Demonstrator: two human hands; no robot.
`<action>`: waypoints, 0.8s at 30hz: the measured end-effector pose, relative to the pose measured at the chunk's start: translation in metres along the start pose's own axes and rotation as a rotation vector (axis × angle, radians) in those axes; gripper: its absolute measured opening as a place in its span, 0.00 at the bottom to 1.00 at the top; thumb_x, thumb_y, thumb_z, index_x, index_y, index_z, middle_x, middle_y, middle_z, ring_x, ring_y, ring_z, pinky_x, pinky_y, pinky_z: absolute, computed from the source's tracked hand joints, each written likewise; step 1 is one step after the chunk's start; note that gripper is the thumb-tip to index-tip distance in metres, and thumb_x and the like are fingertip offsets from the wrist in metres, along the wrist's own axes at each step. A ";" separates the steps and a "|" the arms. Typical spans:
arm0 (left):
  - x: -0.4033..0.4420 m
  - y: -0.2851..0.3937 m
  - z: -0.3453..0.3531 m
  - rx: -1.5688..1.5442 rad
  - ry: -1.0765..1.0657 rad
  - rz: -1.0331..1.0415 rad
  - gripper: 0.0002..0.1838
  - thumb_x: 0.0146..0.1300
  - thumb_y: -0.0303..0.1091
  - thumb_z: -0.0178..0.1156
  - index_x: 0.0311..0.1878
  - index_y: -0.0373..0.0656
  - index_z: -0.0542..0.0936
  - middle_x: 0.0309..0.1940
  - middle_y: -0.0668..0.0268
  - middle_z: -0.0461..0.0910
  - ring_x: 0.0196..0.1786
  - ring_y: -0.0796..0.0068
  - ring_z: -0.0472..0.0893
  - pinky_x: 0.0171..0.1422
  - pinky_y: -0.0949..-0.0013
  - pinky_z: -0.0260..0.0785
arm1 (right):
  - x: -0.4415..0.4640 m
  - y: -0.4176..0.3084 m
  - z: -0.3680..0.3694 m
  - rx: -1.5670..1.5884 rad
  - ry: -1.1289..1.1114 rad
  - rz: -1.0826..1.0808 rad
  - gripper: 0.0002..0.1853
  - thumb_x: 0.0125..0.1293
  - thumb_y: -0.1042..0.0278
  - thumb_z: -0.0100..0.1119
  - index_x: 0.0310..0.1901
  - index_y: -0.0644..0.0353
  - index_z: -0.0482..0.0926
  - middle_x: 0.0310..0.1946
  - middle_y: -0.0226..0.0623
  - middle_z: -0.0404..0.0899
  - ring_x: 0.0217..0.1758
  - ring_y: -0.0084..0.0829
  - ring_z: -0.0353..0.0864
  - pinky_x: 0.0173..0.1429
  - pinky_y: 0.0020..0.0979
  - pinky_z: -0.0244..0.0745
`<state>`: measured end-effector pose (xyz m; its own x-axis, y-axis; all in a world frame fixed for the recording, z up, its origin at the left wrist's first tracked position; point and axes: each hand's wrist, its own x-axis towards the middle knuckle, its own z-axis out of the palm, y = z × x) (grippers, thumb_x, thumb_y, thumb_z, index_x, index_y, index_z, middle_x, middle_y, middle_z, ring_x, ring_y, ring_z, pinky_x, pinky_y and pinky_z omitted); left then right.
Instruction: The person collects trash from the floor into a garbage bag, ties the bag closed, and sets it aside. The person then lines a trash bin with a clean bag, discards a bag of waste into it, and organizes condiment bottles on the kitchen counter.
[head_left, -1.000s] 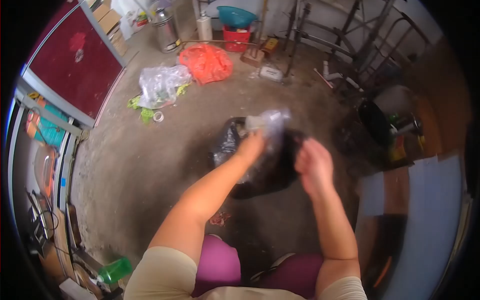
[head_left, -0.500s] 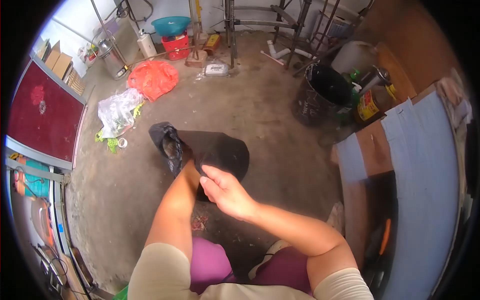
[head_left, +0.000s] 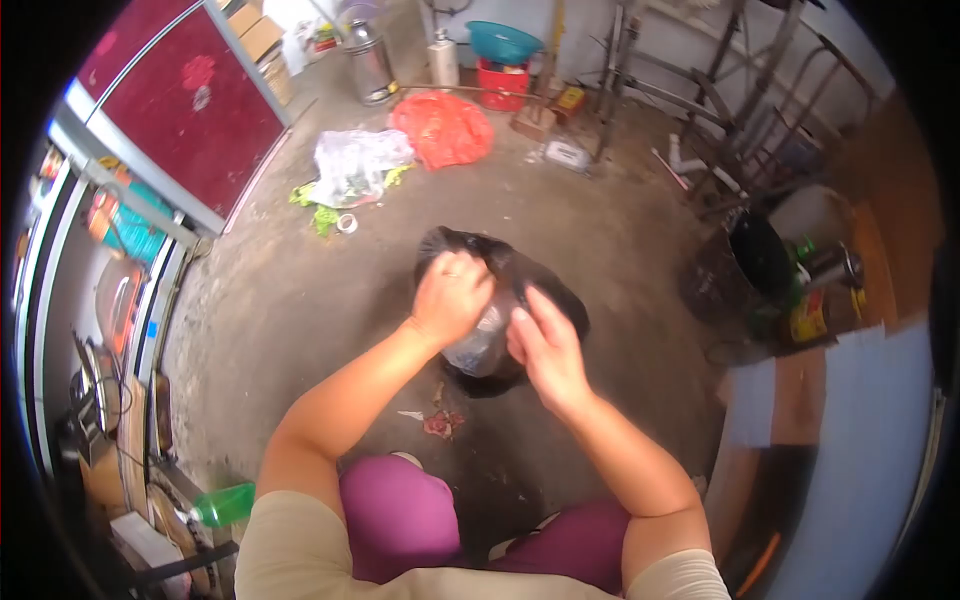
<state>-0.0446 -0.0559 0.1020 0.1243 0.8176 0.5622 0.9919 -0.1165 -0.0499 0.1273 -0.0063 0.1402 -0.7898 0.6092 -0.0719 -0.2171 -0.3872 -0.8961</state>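
On the floor (head_left: 300, 330) ahead of the person's 2 knees (head_left: 400, 510), a black bag (head_left: 557, 300) sits beneath both hands, the left hand (head_left: 448, 300) with fingers curled closed on its plastic, the right hand (head_left: 550, 355) at its side, though blur means I cannot tell whether those fingers grip anything.

Qty: 1 blk bag (head_left: 562, 298), 1 red bag (head_left: 440, 130), 1 teal basin (head_left: 504, 42).
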 end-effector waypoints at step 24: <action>-0.084 -0.182 -0.232 -1.743 0.645 -1.235 0.21 0.60 0.22 0.48 0.58 0.33 0.66 0.36 0.67 0.76 0.20 0.86 0.65 0.23 0.82 0.57 | 0.164 -0.061 0.277 -0.433 -0.353 0.046 0.10 0.64 0.72 0.53 0.45 0.62 0.69 0.27 0.21 0.66 0.28 0.13 0.61 0.32 0.18 0.60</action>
<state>-0.2409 -0.2342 0.2557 -0.7371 0.6613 -0.1392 -0.4878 -0.3780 0.7869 -0.1484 -0.0745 0.3041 -0.9532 0.3006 -0.0308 0.0187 -0.0429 -0.9989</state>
